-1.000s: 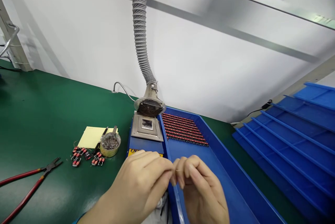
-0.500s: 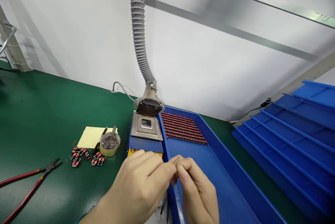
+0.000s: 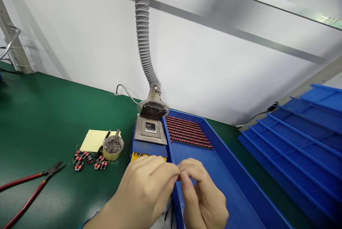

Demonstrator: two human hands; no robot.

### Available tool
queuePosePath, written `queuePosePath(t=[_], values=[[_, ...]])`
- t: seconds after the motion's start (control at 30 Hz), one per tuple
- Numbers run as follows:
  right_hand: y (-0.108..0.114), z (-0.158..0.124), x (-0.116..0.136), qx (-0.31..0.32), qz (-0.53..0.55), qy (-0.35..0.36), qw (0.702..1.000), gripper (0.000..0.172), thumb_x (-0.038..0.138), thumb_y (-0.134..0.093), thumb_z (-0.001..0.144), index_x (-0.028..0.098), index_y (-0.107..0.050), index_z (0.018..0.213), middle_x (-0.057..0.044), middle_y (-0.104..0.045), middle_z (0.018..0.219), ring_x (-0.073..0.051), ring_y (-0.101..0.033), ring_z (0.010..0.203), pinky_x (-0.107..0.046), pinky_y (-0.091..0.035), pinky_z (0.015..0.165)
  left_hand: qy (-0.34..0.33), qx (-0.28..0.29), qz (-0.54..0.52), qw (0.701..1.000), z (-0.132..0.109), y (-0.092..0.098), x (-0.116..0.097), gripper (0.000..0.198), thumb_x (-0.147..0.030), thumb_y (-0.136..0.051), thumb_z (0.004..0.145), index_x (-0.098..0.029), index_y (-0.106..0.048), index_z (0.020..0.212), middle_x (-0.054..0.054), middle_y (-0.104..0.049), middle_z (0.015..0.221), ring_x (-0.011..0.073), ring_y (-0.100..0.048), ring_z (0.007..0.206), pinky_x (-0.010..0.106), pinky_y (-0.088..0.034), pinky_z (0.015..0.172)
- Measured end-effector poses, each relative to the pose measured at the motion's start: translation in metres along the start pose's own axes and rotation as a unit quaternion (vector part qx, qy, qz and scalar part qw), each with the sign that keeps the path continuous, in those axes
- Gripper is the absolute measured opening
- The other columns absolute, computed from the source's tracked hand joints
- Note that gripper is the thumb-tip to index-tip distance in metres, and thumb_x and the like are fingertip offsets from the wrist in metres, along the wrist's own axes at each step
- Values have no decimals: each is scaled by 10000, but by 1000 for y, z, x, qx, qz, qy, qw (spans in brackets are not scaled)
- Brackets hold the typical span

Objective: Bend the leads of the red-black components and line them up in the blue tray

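Observation:
My left hand [image 3: 149,186] and my right hand [image 3: 201,193] meet fingertip to fingertip over the near left edge of the blue tray [image 3: 227,182]. Both are closed in a pinch around something small, mostly hidden; a bit of red shows between the fingers. Rows of small red and black parts [image 3: 188,132] fill the far end of the tray. Left of the tray stands a solder pot [image 3: 150,127] with a metal top plate, under a round fume hood [image 3: 153,109] on a grey hose.
A round tin [image 3: 113,147] of grey bits stands by a yellow notepad [image 3: 93,140] and loose red and black parts [image 3: 79,159]. Red-handled cutters [image 3: 33,195] lie at the left. Stacked blue trays [image 3: 299,143] are at the right.
My right hand has shifted slightly right and its fingers have turned a little at the pinch. My left hand stays nearly in place. The view has moved slightly.

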State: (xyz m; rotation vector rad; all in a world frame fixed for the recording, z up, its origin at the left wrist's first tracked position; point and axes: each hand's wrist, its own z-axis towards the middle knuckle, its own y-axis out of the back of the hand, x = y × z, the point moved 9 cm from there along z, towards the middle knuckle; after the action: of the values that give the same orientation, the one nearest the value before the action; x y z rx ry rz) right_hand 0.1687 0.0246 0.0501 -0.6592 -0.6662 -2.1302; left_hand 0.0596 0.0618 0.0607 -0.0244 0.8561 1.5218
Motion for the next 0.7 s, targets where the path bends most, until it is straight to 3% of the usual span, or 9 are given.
queuePosePath(t=[0.07, 0.13, 0.2, 0.3, 0.37, 0.43, 0.5, 0.6, 0.7], values=[[-9, -2, -23, 35, 119, -133, 983, 292, 219, -479, 934, 209, -536, 648, 9, -508, 576, -137, -467, 540, -279, -409, 522, -49, -11, 60, 997, -2, -3, -8, 264, -107, -373, 957, -156, -590, 815, 13, -581, 626, 144, -494, 545, 261, -378, 542], [-15, -4, -31, 50, 239, -189, 951, 383, 289, -441, 961, 210, -497, 590, 29, -440, 492, -125, -406, 477, -268, -384, 477, -44, -24, 48, 998, -3, -1, -7, 263, -103, -380, 952, -156, -589, 800, 11, -571, 616, 141, -486, 539, 257, -375, 537], [-8, 0, -27, 38, 263, -143, 953, 341, 291, -487, 949, 209, -569, 629, 18, -487, 512, -136, -462, 522, -274, -419, 525, 14, -18, -33, 999, -1, 2, 3, 222, -124, -414, 947, -165, -585, 812, 1, -583, 650, 126, -503, 561, 230, -384, 541], [3, 3, -14, 28, 154, -34, 987, 119, 162, -619, 873, 246, -692, 915, -17, -651, 745, -182, -597, 761, -309, -478, 676, 127, 29, -168, 977, -2, -3, 20, 155, -166, -477, 944, -195, -588, 839, -29, -620, 729, 103, -555, 641, 179, -408, 590], [4, 1, -4, 29, 74, 33, 996, 303, 47, -627, 832, 274, -683, 1025, -13, -691, 827, -199, -621, 851, -341, -481, 761, 163, 51, -199, 965, -3, -7, 25, 145, -179, -500, 941, -208, -592, 833, -43, -625, 742, 100, -564, 671, 167, -417, 623], [5, -2, 5, 10, 19, 76, 997, 290, 15, -586, 835, 259, -680, 959, -5, -685, 802, -196, -624, 840, -356, -467, 794, 142, 50, -178, 972, -2, -8, 23, 149, -167, -494, 939, -201, -589, 830, -36, -623, 737, 104, -558, 659, 174, -417, 619], [2, -1, -1, 3, 10, 29, 1000, 179, 82, -548, 877, 225, -644, 828, -6, -638, 737, -172, -598, 736, -320, -463, 708, 69, 40, -111, 991, 0, -7, 13, 171, -144, -455, 944, -180, -586, 841, -12, -621, 724, 118, -542, 626, 205, -410, 595], [-10, -3, -28, 36, 142, -148, 978, 304, 239, -471, 950, 205, -539, 656, 13, -518, 580, -129, -478, 533, -262, -399, 510, -23, 7, -6, 1000, -2, -5, -1, 215, -114, -401, 947, -156, -583, 841, 8, -585, 663, 138, -498, 575, 248, -385, 563], [-9, 0, -29, 17, 258, -155, 954, 352, 314, -493, 949, 204, -562, 622, 17, -495, 510, -137, -484, 513, -273, -432, 522, 17, -5, -41, 999, -2, -1, 7, 203, -108, -417, 943, -164, -574, 827, -6, -565, 664, 123, -493, 580, 228, -388, 568]])
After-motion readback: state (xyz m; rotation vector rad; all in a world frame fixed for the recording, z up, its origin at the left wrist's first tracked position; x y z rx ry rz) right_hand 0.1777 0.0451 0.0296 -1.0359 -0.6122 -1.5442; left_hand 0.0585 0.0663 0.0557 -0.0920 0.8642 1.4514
